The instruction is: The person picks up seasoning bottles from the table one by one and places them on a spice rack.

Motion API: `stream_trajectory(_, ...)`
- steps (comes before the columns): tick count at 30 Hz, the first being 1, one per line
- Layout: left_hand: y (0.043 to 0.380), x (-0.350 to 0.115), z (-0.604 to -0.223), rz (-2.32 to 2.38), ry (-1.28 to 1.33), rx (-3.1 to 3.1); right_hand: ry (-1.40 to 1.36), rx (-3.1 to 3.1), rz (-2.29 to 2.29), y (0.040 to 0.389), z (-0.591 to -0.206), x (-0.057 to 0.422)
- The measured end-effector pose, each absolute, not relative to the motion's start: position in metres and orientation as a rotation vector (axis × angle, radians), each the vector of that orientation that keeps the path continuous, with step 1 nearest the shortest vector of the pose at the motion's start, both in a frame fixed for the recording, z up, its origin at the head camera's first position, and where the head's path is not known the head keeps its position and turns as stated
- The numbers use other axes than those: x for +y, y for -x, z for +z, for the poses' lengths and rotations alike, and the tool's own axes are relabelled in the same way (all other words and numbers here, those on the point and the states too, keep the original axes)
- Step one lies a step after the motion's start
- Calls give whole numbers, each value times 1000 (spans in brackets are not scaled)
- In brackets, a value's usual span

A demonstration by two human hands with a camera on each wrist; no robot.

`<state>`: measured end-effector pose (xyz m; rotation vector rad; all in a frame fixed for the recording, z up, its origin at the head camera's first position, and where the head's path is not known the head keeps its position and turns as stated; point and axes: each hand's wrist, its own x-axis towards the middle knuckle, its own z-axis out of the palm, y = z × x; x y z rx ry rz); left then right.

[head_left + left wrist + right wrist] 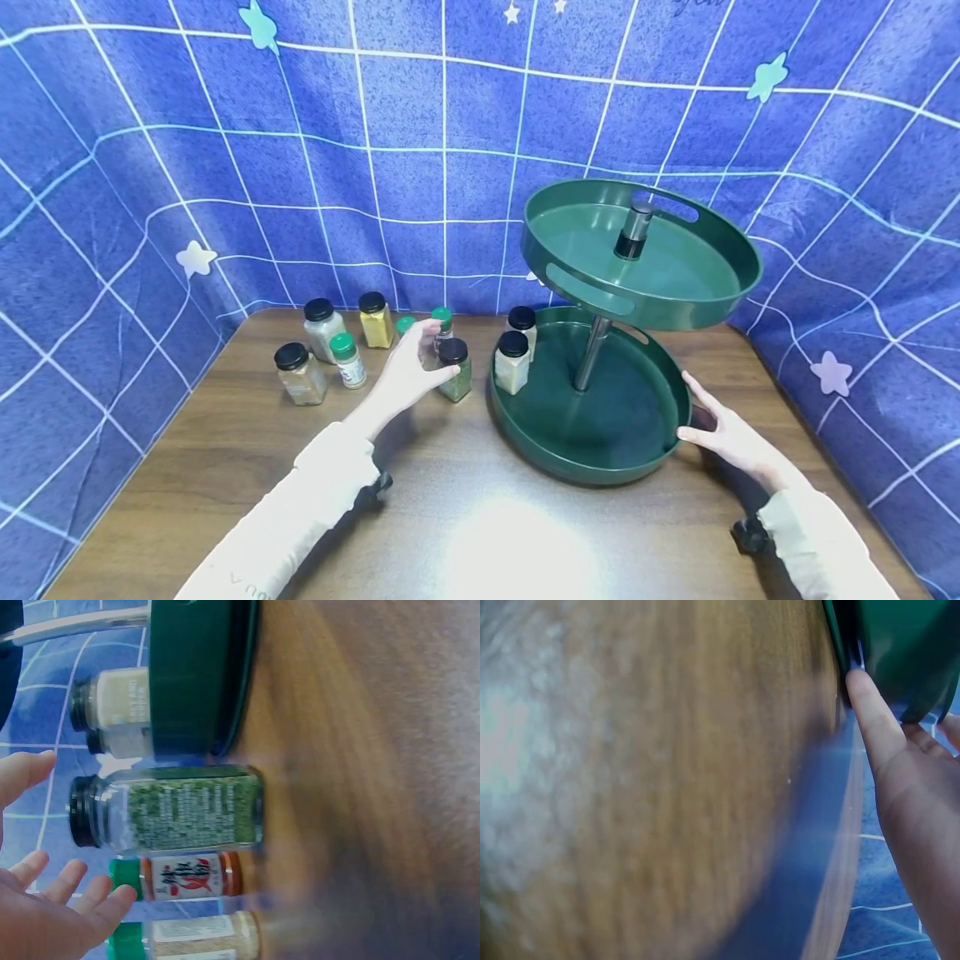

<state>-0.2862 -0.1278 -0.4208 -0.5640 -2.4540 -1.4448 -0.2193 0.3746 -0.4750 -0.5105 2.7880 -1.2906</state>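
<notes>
My left hand (412, 362) reaches toward a jar of green dried herbs (455, 379) with a black lid. In the left wrist view, thumb and fingers are spread apart near the herb jar (184, 810), with a gap to it. My right hand (731, 433) touches the outer wall of the lower tier of a green two-tier tray stand (592, 477), thumb and fingers straight and apart. In the right wrist view, the thumb lies against the green wall (900, 645). Two black-lidded jars, one a pale seasoning jar (512, 371), stand inside the lower tier at its left.
Left of the herb jar stand several spice jars, among them a yellow spice jar (377, 325), a tan spice jar (303, 379) and a green-capped bottle (348, 367). The upper tray (675, 312) overhangs the lower one. A blue curtain (405, 108) hangs behind the wooden table (225, 433).
</notes>
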Motion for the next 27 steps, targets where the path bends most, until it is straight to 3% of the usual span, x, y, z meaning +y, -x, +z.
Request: stream_trajectory(27,299,-125,-456,-1820,483,-2386,539,2707,-1371,221,-477,377)
